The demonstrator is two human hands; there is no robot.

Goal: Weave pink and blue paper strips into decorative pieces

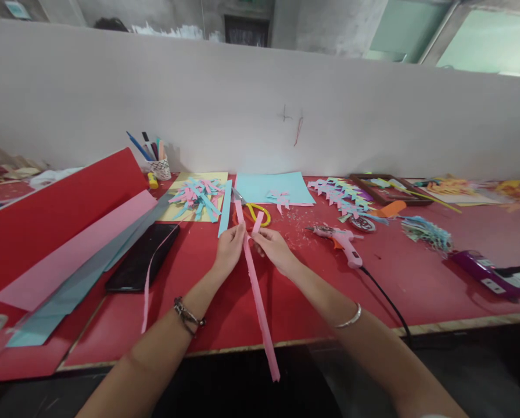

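- The paper strip (260, 307) runs from between the left hand (230, 249) and the right hand (275, 249) past the table (211, 319)'s near edge.
- Scissors (266, 216) lie behind the hands.
- Left of the hands: the phone (140, 264), then overlapping sheets (81, 255).
- Back left: the pen cup (160, 169), before the partition (198, 104); right of it, cut strips (201, 194) on a sheet (168, 213).
- Right: the glue gun (345, 242); behind it, the frame (416, 202).

Red tabletop (192, 255) lies open between the left hand (231, 247) and a black phone (142, 258) at left, and between the right hand (272, 249) and a pink glue gun (342, 239) at right, whose black cord (387, 297) crosses the near edge. A pink strip (257, 290) divides the near middle; yellow-handled scissors (266, 215) obstruct farther out.
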